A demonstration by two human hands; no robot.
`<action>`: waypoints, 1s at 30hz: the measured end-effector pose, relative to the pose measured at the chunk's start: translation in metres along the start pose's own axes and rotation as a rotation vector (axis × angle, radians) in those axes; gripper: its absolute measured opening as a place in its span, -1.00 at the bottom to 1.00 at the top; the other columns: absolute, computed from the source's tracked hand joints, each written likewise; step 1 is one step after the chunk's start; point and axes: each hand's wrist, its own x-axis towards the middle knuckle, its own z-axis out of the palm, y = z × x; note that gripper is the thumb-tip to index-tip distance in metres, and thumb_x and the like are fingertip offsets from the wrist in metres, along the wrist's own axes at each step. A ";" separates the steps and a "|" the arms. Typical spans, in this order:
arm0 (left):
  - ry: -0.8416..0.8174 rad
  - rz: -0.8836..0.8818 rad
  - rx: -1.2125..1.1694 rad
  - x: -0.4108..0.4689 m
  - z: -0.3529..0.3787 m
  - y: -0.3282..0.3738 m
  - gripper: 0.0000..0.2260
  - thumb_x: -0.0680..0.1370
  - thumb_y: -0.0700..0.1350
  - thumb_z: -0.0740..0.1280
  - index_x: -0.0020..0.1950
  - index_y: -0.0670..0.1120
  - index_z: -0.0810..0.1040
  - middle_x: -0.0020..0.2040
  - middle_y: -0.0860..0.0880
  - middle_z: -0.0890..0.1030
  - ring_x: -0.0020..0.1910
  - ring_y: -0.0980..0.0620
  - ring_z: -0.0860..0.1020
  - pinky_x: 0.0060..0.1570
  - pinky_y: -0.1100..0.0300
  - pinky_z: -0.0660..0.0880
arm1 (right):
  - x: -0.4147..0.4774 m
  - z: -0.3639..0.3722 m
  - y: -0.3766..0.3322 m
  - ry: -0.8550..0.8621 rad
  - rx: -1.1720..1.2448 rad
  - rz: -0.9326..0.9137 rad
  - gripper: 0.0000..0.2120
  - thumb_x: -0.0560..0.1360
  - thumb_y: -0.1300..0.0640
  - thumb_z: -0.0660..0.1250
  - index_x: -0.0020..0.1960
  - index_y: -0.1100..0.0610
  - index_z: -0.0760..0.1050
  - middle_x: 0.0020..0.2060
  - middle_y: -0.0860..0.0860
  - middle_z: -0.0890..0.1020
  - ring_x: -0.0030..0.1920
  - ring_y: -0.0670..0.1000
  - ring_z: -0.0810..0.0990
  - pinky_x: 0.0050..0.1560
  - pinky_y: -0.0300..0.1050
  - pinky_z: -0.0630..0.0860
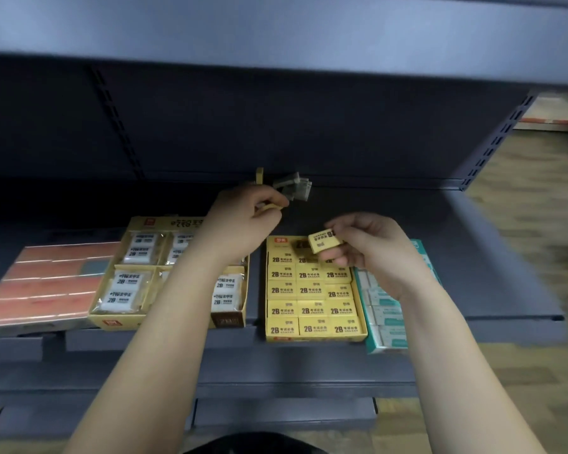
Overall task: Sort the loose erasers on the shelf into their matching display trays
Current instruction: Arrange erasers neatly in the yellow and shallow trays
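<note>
My right hand (366, 245) pinches a yellow 2B eraser (325, 241) just above the far end of the yellow display tray (315, 337), which is packed with rows of matching yellow erasers. My left hand (243, 221) reaches toward the back of the shelf and grips a second yellow eraser (271, 208), mostly hidden by the fingers. Behind it lie a few loose grey-wrapped erasers (294, 188) and one yellow eraser (259, 175) standing on end against the back wall.
Left of the yellow tray stands a yellow tray of clear-wrapped white 2B erasers (138, 280), and further left a flat orange-red pack (43, 283). A teal tray of white erasers (387, 319) sits on the right. The upper shelf (276, 34) overhangs closely.
</note>
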 end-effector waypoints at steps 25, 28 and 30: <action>0.203 -0.059 -0.107 -0.050 0.029 -0.003 -0.81 0.58 -0.07 0.31 0.08 0.20 0.61 0.02 0.11 0.58 -0.12 0.07 0.63 -0.11 0.00 0.57 | -0.033 -0.032 0.008 -0.128 -0.498 -0.245 -0.72 0.42 0.26 0.47 0.03 -0.04 0.58 -0.15 -0.05 0.57 -0.22 0.12 0.58 -0.12 0.08 0.56; 0.210 -0.068 -0.116 -0.053 0.027 -0.002 -0.81 0.55 -0.02 0.30 0.09 0.22 0.60 0.04 0.11 0.60 -0.07 0.08 0.64 -0.03 -0.05 0.59 | -0.029 -0.029 0.009 -0.141 -0.688 -0.207 -0.79 0.36 0.16 0.56 -0.11 -0.04 0.59 -0.20 -0.07 0.62 -0.20 0.01 0.58 -0.11 -0.07 0.55; 0.208 -0.079 -0.135 -0.054 0.025 0.000 -0.79 0.55 -0.09 0.32 0.10 0.21 0.61 0.04 0.11 0.59 -0.11 0.06 0.64 -0.05 -0.04 0.59 | -0.028 -0.028 0.011 -0.143 -0.792 -0.153 -0.82 0.35 0.13 0.57 -0.14 -0.04 0.61 -0.19 -0.10 0.64 -0.20 -0.08 0.58 -0.17 -0.25 0.51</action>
